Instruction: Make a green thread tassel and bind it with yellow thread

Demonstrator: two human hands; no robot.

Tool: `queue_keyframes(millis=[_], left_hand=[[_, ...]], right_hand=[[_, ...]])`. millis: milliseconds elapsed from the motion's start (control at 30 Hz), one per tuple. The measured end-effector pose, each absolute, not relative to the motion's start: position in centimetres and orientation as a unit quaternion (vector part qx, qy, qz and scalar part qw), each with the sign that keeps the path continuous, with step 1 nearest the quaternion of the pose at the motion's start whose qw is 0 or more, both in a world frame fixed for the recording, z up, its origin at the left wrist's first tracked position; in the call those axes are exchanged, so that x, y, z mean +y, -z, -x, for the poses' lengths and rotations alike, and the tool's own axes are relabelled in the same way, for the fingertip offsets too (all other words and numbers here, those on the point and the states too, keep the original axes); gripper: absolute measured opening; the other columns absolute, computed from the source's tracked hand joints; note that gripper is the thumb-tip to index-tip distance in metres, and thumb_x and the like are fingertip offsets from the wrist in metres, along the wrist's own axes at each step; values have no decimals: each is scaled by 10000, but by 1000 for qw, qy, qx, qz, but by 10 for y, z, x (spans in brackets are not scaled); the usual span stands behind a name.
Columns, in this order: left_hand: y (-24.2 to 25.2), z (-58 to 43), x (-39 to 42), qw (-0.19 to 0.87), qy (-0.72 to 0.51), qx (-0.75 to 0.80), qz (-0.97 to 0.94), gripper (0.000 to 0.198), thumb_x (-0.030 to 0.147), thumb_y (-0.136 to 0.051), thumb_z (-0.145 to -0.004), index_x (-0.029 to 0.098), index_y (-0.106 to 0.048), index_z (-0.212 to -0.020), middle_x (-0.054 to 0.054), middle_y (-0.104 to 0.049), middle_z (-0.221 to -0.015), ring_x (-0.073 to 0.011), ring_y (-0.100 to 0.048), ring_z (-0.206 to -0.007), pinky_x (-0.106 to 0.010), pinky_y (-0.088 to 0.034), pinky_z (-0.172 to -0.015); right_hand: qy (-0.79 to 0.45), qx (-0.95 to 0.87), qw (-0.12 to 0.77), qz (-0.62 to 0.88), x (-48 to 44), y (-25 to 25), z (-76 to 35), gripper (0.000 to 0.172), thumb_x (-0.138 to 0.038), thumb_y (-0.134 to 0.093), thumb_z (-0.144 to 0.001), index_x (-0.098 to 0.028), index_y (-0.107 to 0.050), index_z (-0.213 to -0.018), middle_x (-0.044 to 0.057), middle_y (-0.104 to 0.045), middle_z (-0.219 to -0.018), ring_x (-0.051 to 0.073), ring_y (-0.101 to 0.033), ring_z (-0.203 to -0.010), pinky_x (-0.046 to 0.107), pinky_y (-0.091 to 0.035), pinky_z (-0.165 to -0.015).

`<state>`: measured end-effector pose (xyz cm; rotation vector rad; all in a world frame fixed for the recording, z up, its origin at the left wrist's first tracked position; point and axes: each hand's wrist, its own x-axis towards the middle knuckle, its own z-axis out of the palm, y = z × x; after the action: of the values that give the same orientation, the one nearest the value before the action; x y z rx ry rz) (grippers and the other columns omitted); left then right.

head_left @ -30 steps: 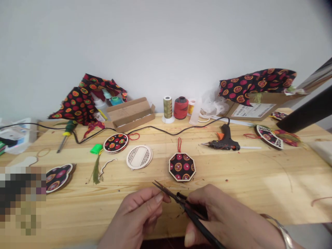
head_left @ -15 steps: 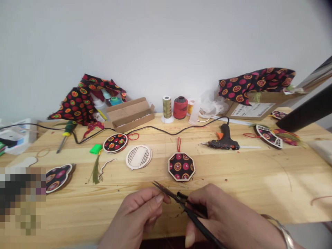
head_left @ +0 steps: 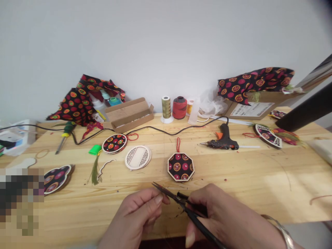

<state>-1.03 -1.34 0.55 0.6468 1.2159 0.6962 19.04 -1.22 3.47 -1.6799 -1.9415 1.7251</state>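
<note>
My right hand (head_left: 228, 221) is closed around the handles of black scissors (head_left: 181, 202), whose thin blades point up and left over the table's front edge. My left hand (head_left: 138, 216) is pinched beside the blades, thumb against forefinger; whatever it holds is too small to make out. Just beyond the blades lies an octagonal fabric-covered ornament (head_left: 181, 167) with a red loop.
On the wooden table (head_left: 246, 180) lie a black glue gun (head_left: 223, 141) with its cord, a round fabric ornament (head_left: 114, 143), a pale wooden lattice disc (head_left: 138, 157), thread spools (head_left: 180, 108), a cardboard box (head_left: 129, 114), patterned fabric (head_left: 77, 103), a screwdriver (head_left: 63, 136) and a fan-shaped ornament (head_left: 268, 136).
Both hands stay near the front edge with the scissors in the same pose; the view has shifted only slightly.
</note>
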Motion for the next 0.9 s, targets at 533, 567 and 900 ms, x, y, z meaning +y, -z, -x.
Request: queue_keyframes(millis=[533,567,900], left_hand=[[-1,19,-10,612,-350,599,-379,163,357,-721,-680,196,-729,-657,2,-591,-555,-143,-484,-548,-212,-363,-514],[-2,21,-9,580,-353,604,-417,149,349,-711,-691,206,-733,-653,-19,-645,-638,-171,-545,-630,-222,-404,-579],[-5,28,7,397,-300,527,-688,287,225,-489,-862,272,-746,-743,-26,-499,-1395,-280,-414,-1270,-325,-333,-996]], right_hand=[[-571,-606,44,552,-14,-31,-192,162,-300,-619,-703,-160,-678,-646,-40,-490,-509,79,-323,-494,203,-282,-462],[-575,-604,45,551,-15,-30,-193,161,-295,-611,-707,-160,-677,-649,-39,-496,-510,78,-325,-492,202,-284,-464],[-578,-610,40,540,-10,-33,-192,164,-267,-550,-707,-148,-657,-669,-13,-561,-554,77,-398,-485,186,-264,-422]])
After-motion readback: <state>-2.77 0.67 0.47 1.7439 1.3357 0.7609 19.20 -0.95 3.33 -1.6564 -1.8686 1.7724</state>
